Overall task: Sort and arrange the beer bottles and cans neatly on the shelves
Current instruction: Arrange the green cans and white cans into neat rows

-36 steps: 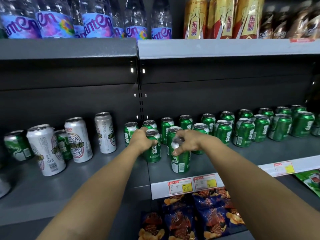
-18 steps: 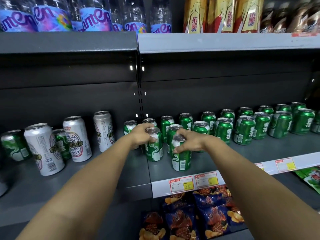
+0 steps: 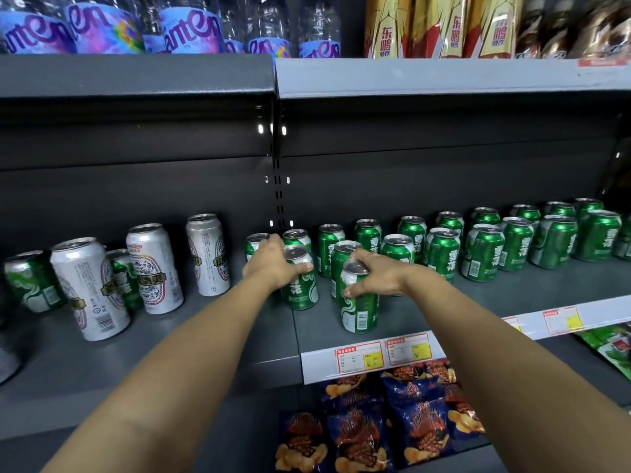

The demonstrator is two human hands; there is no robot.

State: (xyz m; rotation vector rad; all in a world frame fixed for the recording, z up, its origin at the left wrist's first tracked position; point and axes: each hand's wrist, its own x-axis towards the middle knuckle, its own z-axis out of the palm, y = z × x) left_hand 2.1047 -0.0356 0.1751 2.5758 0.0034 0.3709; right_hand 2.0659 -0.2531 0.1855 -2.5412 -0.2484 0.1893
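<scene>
Both arms reach in toward the middle shelf (image 3: 218, 339), a dark grey board with a lighter grey section to the right. The left hand (image 3: 269, 264) wraps a green can (image 3: 300, 288) from the left side near its top, its fingers (image 3: 300, 268) curled across the front of the can below the rim; the can stands upright on the shelf close to the seam between the two shelf sections. The right hand (image 3: 375, 276) grips a second green can (image 3: 358, 308) by its upper part, thumb on the near side and the other fingers arched over the lid; this can stands upright nearest the front edge, just right of the first and apart from it. Behind them a double row of green cans (image 3: 485, 250) runs to the right along the shelf, upright and close together. To the left stand three tall white cans (image 3: 153, 268), with more green cans (image 3: 30, 281) mixed among them, some leaning in this wide view. Price tags (image 3: 382, 355) sit on the shelf's front strip below the right hand. The shelf above holds water bottles (image 3: 184, 29) with blue and purple labels and gold bottles (image 3: 454, 25) beside them. Below, dark blue bags of crisps (image 3: 375, 428) lie on the lower shelf.
</scene>
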